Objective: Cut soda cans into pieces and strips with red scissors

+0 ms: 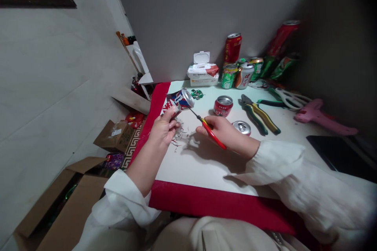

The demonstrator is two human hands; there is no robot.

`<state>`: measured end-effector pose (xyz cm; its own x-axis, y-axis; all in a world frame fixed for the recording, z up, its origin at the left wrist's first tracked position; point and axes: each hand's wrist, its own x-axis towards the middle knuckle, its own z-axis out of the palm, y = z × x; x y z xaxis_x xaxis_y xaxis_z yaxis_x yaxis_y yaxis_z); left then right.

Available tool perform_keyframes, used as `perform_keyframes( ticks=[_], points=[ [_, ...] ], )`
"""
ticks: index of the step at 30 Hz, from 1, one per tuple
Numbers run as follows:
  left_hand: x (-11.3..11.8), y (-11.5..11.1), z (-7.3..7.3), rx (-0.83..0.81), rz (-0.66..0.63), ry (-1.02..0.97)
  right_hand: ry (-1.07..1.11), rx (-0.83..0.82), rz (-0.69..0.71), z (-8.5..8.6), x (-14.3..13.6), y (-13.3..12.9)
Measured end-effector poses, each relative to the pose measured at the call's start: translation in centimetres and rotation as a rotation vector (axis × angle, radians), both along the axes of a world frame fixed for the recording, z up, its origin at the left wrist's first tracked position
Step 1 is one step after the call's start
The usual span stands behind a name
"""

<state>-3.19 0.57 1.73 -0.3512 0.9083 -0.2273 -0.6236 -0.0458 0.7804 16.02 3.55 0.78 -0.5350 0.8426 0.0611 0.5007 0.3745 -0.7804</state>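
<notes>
My left hand (165, 125) is closed around a blue-and-red drink can (182, 99), tilted with its silver end to the right. The can's wall is cut open and spreads into flaps near my fingers. In my right hand (224, 131) are red-and-yellow-handled needle-nose pliers (209, 128), the thin tips at the can's lower edge. Whether the tips touch the metal or grip it, I cannot tell. Under my left hand lie thin metal shavings (178, 139). A cut-down red can (223, 106) stands beyond my right hand, and a silver can end (242, 127) sits partly behind that hand.
Green-and-yellow pliers (256, 113) and a pink glue gun (324, 117) lie to the right. Several cans (229, 75) and a wipes pack (203, 72) line the back. Green scraps (197, 94) lie behind the held can. Cardboard boxes (73, 204) stand at lower left.
</notes>
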Motion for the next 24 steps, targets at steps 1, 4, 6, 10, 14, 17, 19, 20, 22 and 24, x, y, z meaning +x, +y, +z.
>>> perform_keyframes(
  ticks=[1, 4, 6, 10, 14, 17, 19, 20, 22, 24],
  points=[
    [0.0, 0.0, 0.0, -0.003, -0.001, 0.003, -0.017, -0.001, -0.004, 0.0, 0.1, 0.0],
    [0.0, 0.0, -0.1, -0.008, -0.006, 0.01, -0.058, 0.005, -0.005, 0.1, 0.5, 0.2],
    [0.1, 0.0, -0.2, -0.012, -0.009, 0.011, -0.053, 0.006, -0.003, -0.1, 0.6, 0.3],
    [0.0, 0.0, -0.3, -0.01, 0.0, 0.01, 0.016, -0.023, -0.002, -1.0, 0.5, 0.1],
    [-0.1, 0.1, -0.4, -0.019, 0.004, 0.012, 0.101, -0.101, 0.011, -1.8, 0.1, -0.4],
    [-0.1, 0.2, -0.3, -0.059, 0.001, 0.025, 0.148, -0.109, 0.014, -2.1, -0.2, -0.8],
    [-0.2, 0.3, -0.2, -0.115, 0.006, 0.026, 0.168, -0.105, 0.029, -2.1, -0.4, -1.0],
    [-0.2, 0.3, -0.1, -0.139, 0.001, 0.019, 0.177, -0.108, 0.041, -2.1, -0.5, -1.0],
    [-0.3, 0.2, 0.0, -0.163, -0.051, -0.001, 0.195, -0.12, 0.063, -2.0, -0.6, -1.1],
    [-0.5, 0.1, 0.1, -0.158, -0.144, -0.023, 0.217, -0.13, 0.09, -1.8, -0.6, -1.1]
  ],
)
